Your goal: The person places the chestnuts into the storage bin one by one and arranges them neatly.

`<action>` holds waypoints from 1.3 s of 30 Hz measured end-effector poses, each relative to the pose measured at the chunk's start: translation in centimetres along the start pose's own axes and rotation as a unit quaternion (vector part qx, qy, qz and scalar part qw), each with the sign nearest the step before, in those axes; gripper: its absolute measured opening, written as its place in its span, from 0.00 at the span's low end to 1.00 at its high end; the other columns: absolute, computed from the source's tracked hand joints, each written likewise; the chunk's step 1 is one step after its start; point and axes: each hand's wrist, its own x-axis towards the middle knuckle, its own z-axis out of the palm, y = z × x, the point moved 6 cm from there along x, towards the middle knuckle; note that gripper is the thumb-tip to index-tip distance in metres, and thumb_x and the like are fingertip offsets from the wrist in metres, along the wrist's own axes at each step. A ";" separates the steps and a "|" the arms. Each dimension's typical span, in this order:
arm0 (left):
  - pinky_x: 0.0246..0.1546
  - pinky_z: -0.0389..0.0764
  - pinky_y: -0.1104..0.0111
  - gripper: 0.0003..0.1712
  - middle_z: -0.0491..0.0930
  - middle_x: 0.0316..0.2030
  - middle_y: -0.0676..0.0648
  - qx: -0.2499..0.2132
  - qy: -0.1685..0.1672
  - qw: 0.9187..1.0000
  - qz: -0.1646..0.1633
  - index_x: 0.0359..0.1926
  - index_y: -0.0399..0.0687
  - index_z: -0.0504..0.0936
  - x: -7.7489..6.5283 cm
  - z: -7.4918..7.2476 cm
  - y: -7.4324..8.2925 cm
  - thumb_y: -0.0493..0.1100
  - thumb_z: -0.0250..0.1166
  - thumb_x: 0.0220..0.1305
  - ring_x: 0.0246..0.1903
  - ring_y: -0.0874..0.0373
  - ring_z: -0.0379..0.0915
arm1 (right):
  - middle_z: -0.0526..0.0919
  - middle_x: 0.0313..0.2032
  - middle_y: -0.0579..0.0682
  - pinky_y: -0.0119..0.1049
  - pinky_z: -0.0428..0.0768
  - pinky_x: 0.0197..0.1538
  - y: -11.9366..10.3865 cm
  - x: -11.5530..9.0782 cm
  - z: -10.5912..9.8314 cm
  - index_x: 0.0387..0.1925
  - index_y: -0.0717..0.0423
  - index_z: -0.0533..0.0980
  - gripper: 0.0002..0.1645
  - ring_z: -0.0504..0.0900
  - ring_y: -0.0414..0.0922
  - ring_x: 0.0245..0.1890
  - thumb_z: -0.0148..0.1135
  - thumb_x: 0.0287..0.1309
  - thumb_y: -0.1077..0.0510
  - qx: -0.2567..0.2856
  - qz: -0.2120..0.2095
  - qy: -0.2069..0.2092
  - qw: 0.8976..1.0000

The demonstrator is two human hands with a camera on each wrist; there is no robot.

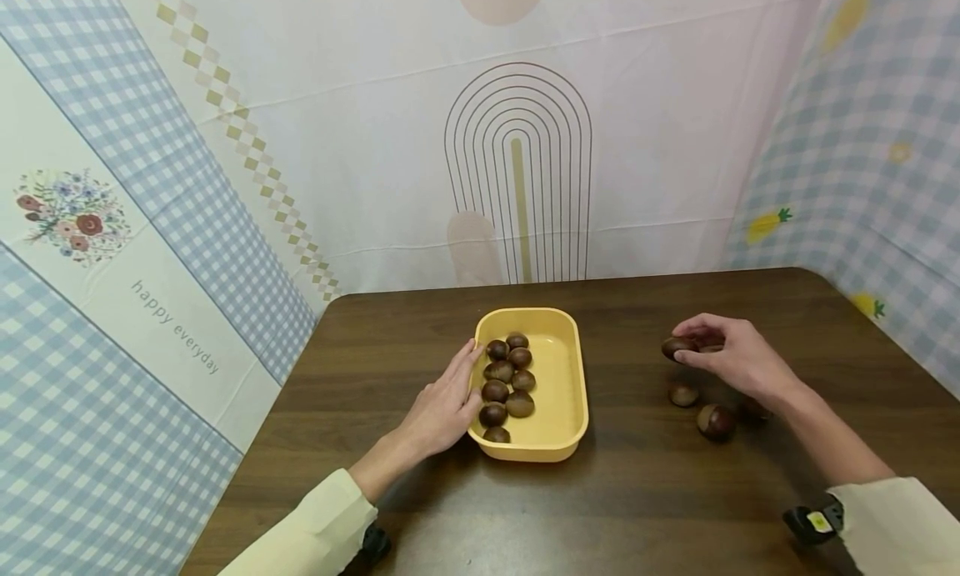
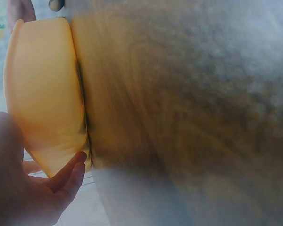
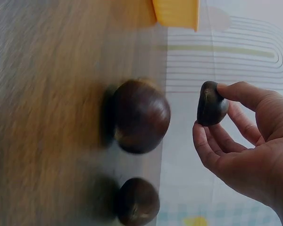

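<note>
Seemingly light, hard and slick, the glossy dark-brown rounded chestnut (image 3: 211, 104) sits pinched across its flanks by the right hand (image 1: 738, 358), right of frame, while the left hand (image 1: 444, 405) rests flat-fingered against the shallow yellow plastic tray (image 1: 567, 376).

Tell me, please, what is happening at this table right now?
A person is handling chestnuts at a dark wooden table. The right hand pinches one chestnut in its grip, above a few loose chestnuts on the wood. The left hand rests against the side of a yellow tray, which holds eight chestnuts.
</note>
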 end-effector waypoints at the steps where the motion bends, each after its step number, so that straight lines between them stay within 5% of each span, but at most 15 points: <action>1: 0.59 0.77 0.40 0.37 0.52 0.84 0.43 -0.001 0.001 1.000 0.000 0.83 0.42 0.57 0.0 0.0 0.0 0.41 0.52 0.76 0.70 0.43 0.71 | 0.86 0.53 0.59 0.31 0.80 0.45 -0.3 0.1 0.1 0.59 0.60 0.80 0.22 0.84 0.57 0.53 0.71 0.70 0.52 0.001 -0.002 -0.001 1.000; 18: 0.58 0.78 0.40 0.37 0.51 0.84 0.43 -0.001 0.000 1.000 0.001 0.83 0.43 0.57 0.0 0.0 0.1 0.41 0.52 0.77 0.70 0.42 0.71 | 0.86 0.49 0.55 0.42 0.83 0.52 -6.5 1.6 3.8 0.54 0.60 0.82 0.17 0.84 0.50 0.49 0.74 0.66 0.59 0.050 -0.066 -0.032 0.996; 39: 0.58 0.77 0.38 0.38 0.51 0.84 0.43 0.001 -0.004 1.000 0.001 0.83 0.43 0.57 -0.1 0.0 0.1 0.41 0.51 0.77 0.71 0.42 0.69 | 0.88 0.42 0.53 0.46 0.85 0.48 -12.5 3.3 10.3 0.45 0.62 0.83 0.13 0.85 0.49 0.43 0.76 0.59 0.67 0.099 -0.129 -0.091 0.982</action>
